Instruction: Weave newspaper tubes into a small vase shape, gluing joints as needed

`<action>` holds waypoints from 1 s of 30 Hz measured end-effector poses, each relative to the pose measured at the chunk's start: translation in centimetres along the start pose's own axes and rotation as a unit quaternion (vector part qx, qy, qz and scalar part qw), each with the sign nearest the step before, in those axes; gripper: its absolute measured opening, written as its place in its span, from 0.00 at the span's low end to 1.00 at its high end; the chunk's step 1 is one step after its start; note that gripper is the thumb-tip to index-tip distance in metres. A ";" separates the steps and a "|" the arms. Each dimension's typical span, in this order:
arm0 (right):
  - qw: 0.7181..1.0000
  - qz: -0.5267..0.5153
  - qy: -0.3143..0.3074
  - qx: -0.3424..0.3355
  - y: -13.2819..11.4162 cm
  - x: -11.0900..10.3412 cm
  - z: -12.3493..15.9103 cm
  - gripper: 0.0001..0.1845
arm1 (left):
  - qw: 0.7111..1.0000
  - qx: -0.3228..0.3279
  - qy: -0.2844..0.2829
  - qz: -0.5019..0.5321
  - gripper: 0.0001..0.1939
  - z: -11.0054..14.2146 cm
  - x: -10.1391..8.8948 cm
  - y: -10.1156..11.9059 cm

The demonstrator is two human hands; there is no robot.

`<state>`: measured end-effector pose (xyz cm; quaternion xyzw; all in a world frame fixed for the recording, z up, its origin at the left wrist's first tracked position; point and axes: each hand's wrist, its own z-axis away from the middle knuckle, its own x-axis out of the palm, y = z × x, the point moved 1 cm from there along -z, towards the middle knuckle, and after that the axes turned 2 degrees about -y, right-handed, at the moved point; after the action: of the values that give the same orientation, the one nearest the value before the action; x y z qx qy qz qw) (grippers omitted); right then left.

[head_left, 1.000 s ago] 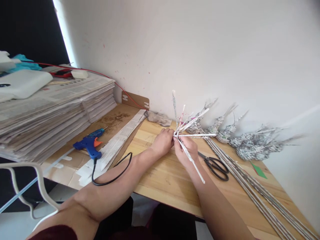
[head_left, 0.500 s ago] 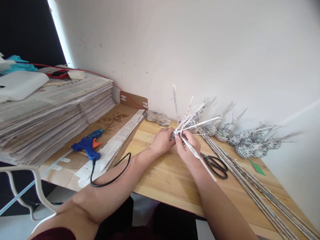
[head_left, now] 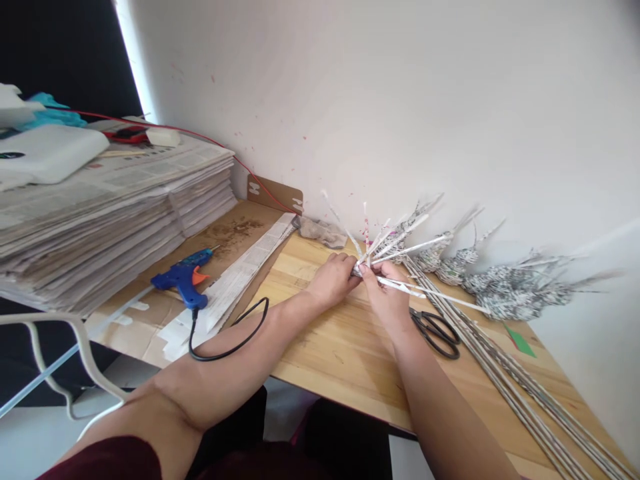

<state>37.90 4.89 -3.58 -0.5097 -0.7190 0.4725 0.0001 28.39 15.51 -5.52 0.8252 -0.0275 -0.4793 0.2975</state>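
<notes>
Between my two hands is a small woven piece of rolled newspaper, with several paper strips fanning up and out from it. My left hand is closed around its left side, so most of the woven body is hidden. At the base of the strips, the thumb and fingers of my right hand pinch the paper. A long white strip runs out to the right past that hand. Black-handled scissors lie on the table just right of my right wrist.
Long rolled paper sticks cross the right side of the wooden table. Woven paper pieces line the wall. A blue glue gun lies on cardboard at left, its cord by my left forearm. Stacked newspapers rise behind it.
The strips have shifted: the long one that hung down over my right wrist now points out to the right, and the upright ones are spread differently. Both hands keep their grip. The view has moved slightly.
</notes>
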 end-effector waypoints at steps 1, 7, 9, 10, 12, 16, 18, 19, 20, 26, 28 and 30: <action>1.000 -0.017 -0.008 0.007 0.0 0.1 0.0 0.12 | 1.000 0.004 0.004 -0.003 0.10 0.0 0.0 0.0; 0.996 -0.073 -0.024 0.039 -0.3 0.4 0.0 0.12 | 0.999 0.012 0.028 0.026 0.10 -0.1 0.3 -0.2; 0.995 -0.090 -0.023 0.047 -0.3 0.3 0.0 0.13 | 0.998 0.008 0.031 0.048 0.09 -0.2 0.4 -0.2; 0.993 -0.104 -0.021 0.049 -0.3 0.3 0.0 0.13 | 0.997 0.009 0.034 0.065 0.09 -0.3 0.5 -0.2; 0.988 -0.146 -0.009 0.056 -0.1 0.1 -0.2 0.13 | 0.992 0.015 0.037 0.117 0.11 -0.3 0.4 0.0; 0.967 -0.238 0.027 0.085 0.9 -0.4 -0.6 0.15 | 0.961 0.011 -0.004 0.276 0.21 -0.3 -0.1 0.3; 0.960 -0.259 0.035 0.101 1.6 -0.5 -0.8 0.16 | 0.939 0.009 -0.043 0.342 0.23 -0.4 -0.2 0.3; 0.957 -0.264 0.037 0.110 1.9 -0.5 -0.9 0.16 | 0.928 0.009 -0.059 0.367 0.24 -0.4 -0.3 0.2; 0.956 -0.268 0.037 0.117 2.1 -0.5 -0.9 0.16 | 0.920 0.009 -0.070 0.386 0.26 -0.5 -0.2 0.1; 0.953 -0.270 0.032 0.132 2.1 -0.5 -0.9 0.14 | 0.904 0.018 -0.057 0.423 0.30 -0.9 0.7 -0.6; 0.953 -0.269 0.033 0.135 2.0 -0.5 -0.9 0.14 | 0.904 0.021 -0.043 0.424 0.30 -0.9 1.0 -0.6; 0.952 -0.271 0.032 0.140 2.0 -0.5 -0.9 0.14 | 0.906 0.017 -0.035 0.422 0.29 -0.9 1.1 -0.6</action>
<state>40.00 5.20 -4.20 -0.3056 -0.7564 0.5341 0.2218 29.52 16.07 -6.38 0.7241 -0.3917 -0.3371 0.4567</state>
